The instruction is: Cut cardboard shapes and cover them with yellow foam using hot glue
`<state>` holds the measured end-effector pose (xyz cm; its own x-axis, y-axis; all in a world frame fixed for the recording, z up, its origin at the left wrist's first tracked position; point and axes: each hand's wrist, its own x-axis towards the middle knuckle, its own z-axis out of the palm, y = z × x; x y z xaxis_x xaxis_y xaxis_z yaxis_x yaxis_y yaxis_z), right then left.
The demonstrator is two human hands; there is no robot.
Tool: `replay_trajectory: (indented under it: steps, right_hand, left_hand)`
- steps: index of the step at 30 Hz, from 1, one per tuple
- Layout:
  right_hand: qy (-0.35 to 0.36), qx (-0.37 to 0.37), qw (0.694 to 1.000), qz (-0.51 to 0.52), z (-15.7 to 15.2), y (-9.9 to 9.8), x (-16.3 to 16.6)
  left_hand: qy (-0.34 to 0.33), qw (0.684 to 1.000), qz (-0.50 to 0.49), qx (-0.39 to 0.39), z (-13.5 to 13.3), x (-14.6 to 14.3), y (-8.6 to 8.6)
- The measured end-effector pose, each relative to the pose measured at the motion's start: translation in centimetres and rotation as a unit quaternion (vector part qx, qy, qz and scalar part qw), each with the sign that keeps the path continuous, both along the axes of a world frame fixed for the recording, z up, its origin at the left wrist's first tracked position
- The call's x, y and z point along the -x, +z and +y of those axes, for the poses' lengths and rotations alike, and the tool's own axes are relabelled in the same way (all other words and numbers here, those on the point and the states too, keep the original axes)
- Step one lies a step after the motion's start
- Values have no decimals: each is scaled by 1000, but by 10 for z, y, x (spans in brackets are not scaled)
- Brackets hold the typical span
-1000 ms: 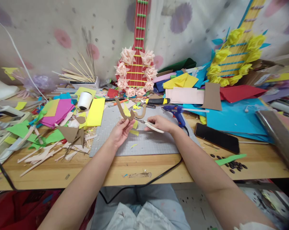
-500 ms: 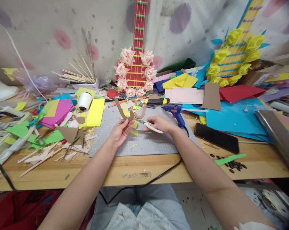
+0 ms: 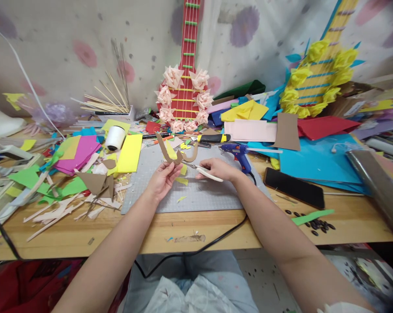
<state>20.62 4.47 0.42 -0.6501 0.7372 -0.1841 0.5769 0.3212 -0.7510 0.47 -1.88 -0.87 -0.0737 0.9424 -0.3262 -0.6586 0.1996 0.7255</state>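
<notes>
Between the thumb and fingers of my left hand (image 3: 164, 179) is a curved strip of brown cardboard (image 3: 164, 148), one arm rising to the upper left. My right hand (image 3: 218, 168) is closed around white-handled scissors (image 3: 209, 174). Their metal blades point left and meet the cardboard beside my left fingertips. A hooked brown piece (image 3: 193, 154) curls up just above the blades; whether it is still joined to the held strip I cannot tell. Small yellow paper scraps (image 3: 182, 181) lie under and around the hands on the grey cutting mat (image 3: 216, 198).
A blue glue gun (image 3: 240, 156) and a black phone (image 3: 294, 187) lie to the right, near several dark seeds (image 3: 317, 226). Paper scraps (image 3: 59, 211) and a white roll (image 3: 115, 138) are left. Behind stands a red paper guitar (image 3: 186, 95). A black cable (image 3: 212, 244) crosses the table's front edge.
The scissors' handles have shifted very slightly to the right. Otherwise both hands and the cardboard stay in nearly the same place.
</notes>
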Motion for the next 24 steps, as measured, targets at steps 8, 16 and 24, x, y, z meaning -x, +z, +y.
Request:
replay_trajectory:
  steps: [8,16,24]
  right_hand:
    - [2,3,1000,3,1,-3,1]
    - [-6,5,1000,10,-1,-3,5]
    - [-12,-23,1000,2,-3,-1,6]
  left_hand:
    - [-9,1000,-16,0,0,-1,0]
    - [5,1000,-25,19,1,-2,0]
    - [-16,999,-45,6,-1,0,-2]
